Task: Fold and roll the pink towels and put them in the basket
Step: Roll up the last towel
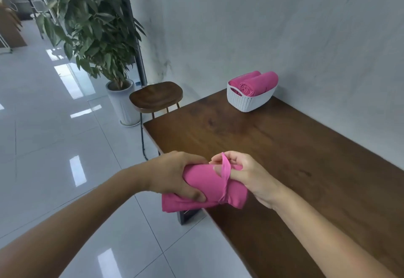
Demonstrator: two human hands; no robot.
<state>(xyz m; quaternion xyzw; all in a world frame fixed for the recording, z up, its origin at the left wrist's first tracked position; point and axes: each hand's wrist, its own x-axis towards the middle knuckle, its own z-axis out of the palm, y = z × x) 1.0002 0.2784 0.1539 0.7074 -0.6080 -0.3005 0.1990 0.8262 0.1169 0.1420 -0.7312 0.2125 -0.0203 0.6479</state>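
Observation:
A rolled pink towel (pixel 205 188) is held in the air over the near left corner of the wooden table (pixel 284 146). My left hand (pixel 175 177) grips the roll around its left part. My right hand (pixel 244 172) pinches a thin pink loop strap (pixel 226 168) that stretches up from the towel's right part and wraps around it. At the far end of the table, against the wall, stands a white woven basket (pixel 249 99) with two rolled pink towels (pixel 255 83) lying side by side in it.
A grey wall runs along the table's right side. A wooden stool (pixel 156 96) stands past the table's far left corner, with a potted plant (pixel 98 32) in a white pot behind it. Glossy tiled floor lies to the left.

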